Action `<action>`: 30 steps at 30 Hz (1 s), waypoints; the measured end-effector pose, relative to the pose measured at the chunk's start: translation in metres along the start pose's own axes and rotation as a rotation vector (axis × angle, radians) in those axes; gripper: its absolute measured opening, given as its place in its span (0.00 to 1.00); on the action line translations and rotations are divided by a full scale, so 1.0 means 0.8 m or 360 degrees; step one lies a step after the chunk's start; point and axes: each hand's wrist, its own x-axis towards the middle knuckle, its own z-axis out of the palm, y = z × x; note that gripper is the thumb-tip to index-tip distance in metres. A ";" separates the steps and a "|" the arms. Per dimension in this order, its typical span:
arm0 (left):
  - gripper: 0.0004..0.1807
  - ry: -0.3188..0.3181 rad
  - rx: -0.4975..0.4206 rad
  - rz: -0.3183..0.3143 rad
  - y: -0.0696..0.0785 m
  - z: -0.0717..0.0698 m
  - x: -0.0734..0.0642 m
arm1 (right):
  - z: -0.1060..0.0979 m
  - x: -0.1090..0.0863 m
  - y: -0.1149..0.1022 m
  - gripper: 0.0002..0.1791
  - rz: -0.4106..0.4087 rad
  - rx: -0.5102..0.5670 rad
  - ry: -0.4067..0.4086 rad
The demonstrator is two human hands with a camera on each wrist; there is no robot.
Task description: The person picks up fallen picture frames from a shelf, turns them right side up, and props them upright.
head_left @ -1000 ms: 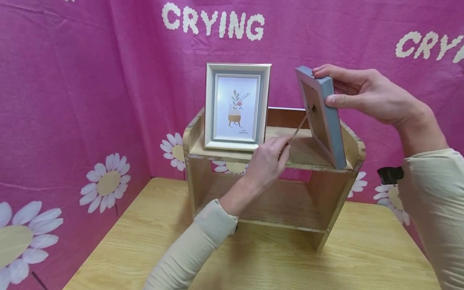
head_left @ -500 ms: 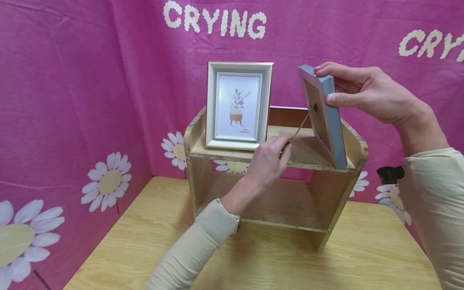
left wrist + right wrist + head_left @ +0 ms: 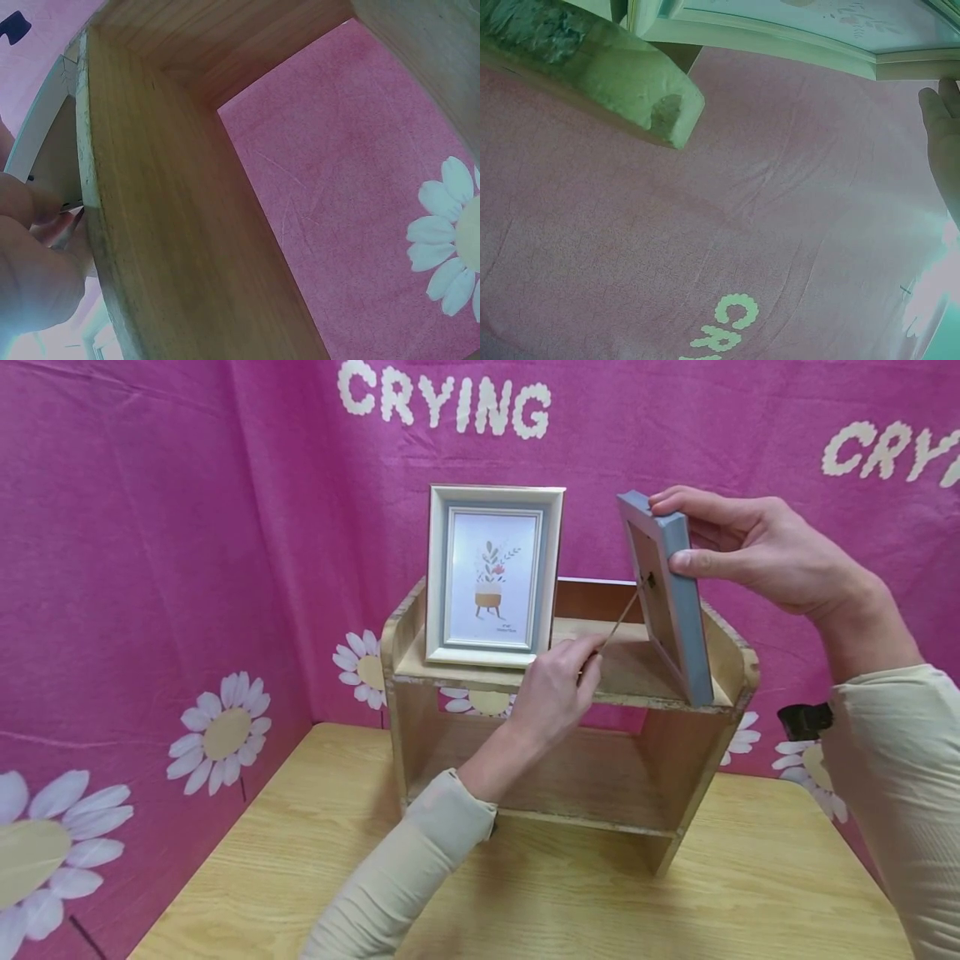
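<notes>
On the right of the wooden shelf's top, a picture frame (image 3: 684, 602) stands tilted, its back turned left. My right hand (image 3: 780, 552) grips its upper right corner, thumb on the edge and fingers over the top. With my left hand (image 3: 558, 681), I pinch the frame's thin back stand (image 3: 621, 617), seen nearly edge-on, which slants up to a small black fitting on the back. The left wrist view catches that hand (image 3: 37, 262) at the frame's back. In the right wrist view, fingertips (image 3: 937, 112) touch the frame's edge, and part of its picture (image 3: 870, 22) shows.
A second, cream-and-blue picture frame (image 3: 491, 577) with a potted plant print stands upright on the shelf's top left. The two-tier wooden shelf (image 3: 697, 777) rests on a wood-grain table (image 3: 600, 910). Pink cloth (image 3: 300, 527) with daisies and lettering hangs behind and at left.
</notes>
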 end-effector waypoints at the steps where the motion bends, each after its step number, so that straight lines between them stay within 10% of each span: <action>1: 0.14 -0.0002 0.0007 -0.0002 0.000 0.000 0.000 | 0.000 0.000 0.000 0.27 0.0003 0.0001 0.0001; 21: 0.13 -0.0056 0.0057 -0.0104 0.008 -0.002 0.003 | 0.009 -0.001 0.004 0.26 -0.0067 0.0191 0.0045; 30: 0.11 -0.0113 0.0039 -0.0273 0.015 -0.007 0.017 | 0.011 0.002 -0.004 0.27 0.0082 -0.0199 0.0165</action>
